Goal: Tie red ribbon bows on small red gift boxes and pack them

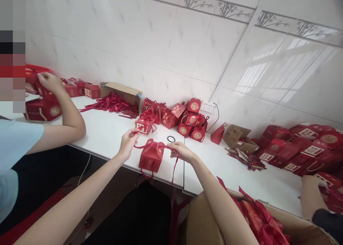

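Observation:
A small red gift box (151, 158) stands upright near the table's front edge, between my hands. A dark red ribbon (175, 168) passes at the box's top, with one loose end hanging down on the right. My left hand (129, 142) is closed in a pinch on the ribbon, left of the box top. On the other side, my right hand (181, 151) pinches the ribbon too, its fingers curled. Behind the box sits another red box with a bow (144, 126). A black ring (171, 139) lies just beyond my right hand.
Red boxes (193, 119) are piled against the wall by a power strip (209, 107). A cardboard box (122, 88) of ribbons stands back left. Co-workers' arms (68, 112) are at both sides. An open carton (289, 220) holds ribboned boxes at front right.

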`<state>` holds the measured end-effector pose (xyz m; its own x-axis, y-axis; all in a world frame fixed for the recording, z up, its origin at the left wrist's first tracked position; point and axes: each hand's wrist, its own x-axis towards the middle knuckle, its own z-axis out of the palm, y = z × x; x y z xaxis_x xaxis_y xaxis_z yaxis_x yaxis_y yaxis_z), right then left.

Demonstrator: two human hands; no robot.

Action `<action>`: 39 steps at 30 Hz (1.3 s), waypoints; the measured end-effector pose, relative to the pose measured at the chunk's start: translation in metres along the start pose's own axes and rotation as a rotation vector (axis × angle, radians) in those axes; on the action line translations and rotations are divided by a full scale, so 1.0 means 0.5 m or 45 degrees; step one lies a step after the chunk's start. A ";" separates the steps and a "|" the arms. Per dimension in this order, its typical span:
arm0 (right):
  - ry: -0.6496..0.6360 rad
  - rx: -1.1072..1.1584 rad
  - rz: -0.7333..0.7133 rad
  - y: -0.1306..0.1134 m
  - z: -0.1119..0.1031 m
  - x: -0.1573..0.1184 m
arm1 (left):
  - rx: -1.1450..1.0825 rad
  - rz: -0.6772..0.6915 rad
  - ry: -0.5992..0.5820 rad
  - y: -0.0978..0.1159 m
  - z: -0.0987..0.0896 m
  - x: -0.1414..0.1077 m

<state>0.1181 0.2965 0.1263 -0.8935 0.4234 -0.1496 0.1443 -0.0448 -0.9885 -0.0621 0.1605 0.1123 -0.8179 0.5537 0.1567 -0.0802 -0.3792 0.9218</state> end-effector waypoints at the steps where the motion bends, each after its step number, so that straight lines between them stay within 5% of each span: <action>1: -0.004 0.053 -0.015 -0.002 -0.002 -0.002 | -0.005 -0.017 0.017 -0.007 -0.005 0.001; 6: -0.021 0.275 -0.147 -0.019 0.005 -0.011 | -0.077 -0.005 0.042 -0.002 -0.003 0.003; 13: -0.203 0.576 -0.302 -0.031 0.035 -0.016 | -0.253 0.084 -0.091 0.053 0.048 -0.007; 26: 0.232 0.731 -0.563 -0.039 0.048 -0.005 | 0.094 0.415 -0.363 0.086 0.119 -0.026; 32: 0.297 0.765 -0.492 -0.048 0.052 -0.009 | 0.220 0.460 -0.457 0.087 0.126 -0.042; 39: 0.284 0.575 -0.633 -0.031 0.064 0.001 | 0.217 0.422 -0.429 0.095 0.139 -0.032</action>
<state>0.1018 0.2683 0.1409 -0.6926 0.6640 0.2818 -0.4916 -0.1486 -0.8581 -0.0131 0.1850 0.1781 -0.5519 0.6431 0.5309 0.2702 -0.4643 0.8434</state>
